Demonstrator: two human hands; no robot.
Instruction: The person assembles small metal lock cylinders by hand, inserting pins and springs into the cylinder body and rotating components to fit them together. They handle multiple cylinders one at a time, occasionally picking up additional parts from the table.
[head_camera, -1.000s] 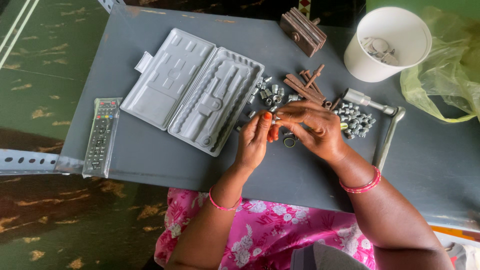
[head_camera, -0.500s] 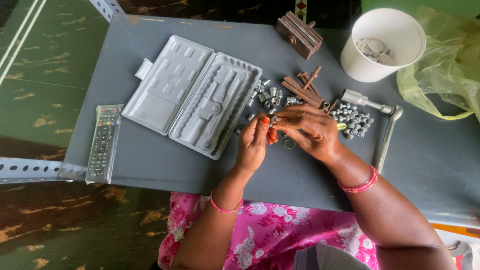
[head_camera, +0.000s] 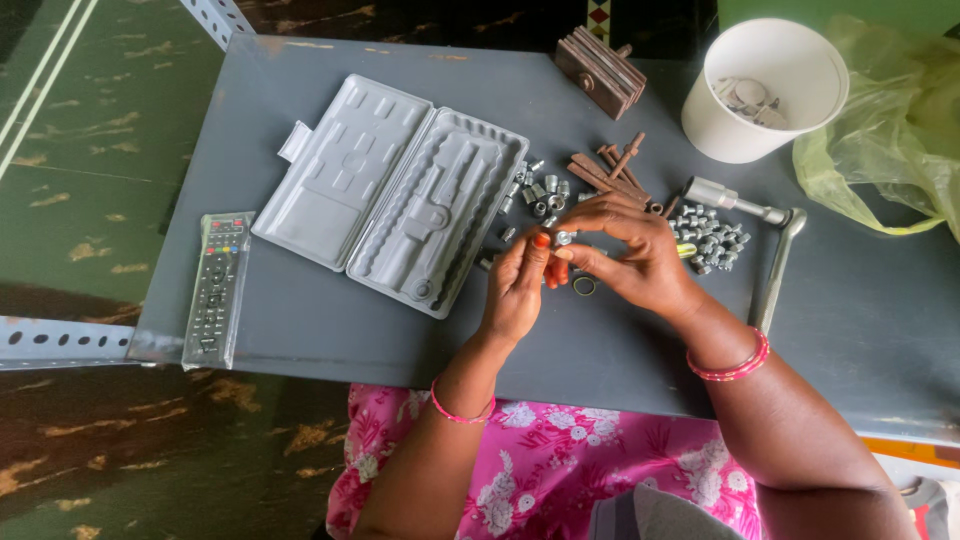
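**Socket set, sorting in hand: case unfilled**

Left hand (head_camera: 515, 290) and right hand (head_camera: 630, 255) pinch one small socket (head_camera: 563, 238) together at frame centre. Open grey case (head_camera: 390, 190), centre-left, holds nothing; loose sockets (head_camera: 710, 238), ratchet handle (head_camera: 745, 202) lie on bench (head_camera: 300, 340); most work seemingly remains

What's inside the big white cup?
Inside the white cup lie a few small, pale metal rings or washers at the bottom. The wall nearest the camera hides part of the floor, so more pieces may sit there unseen.
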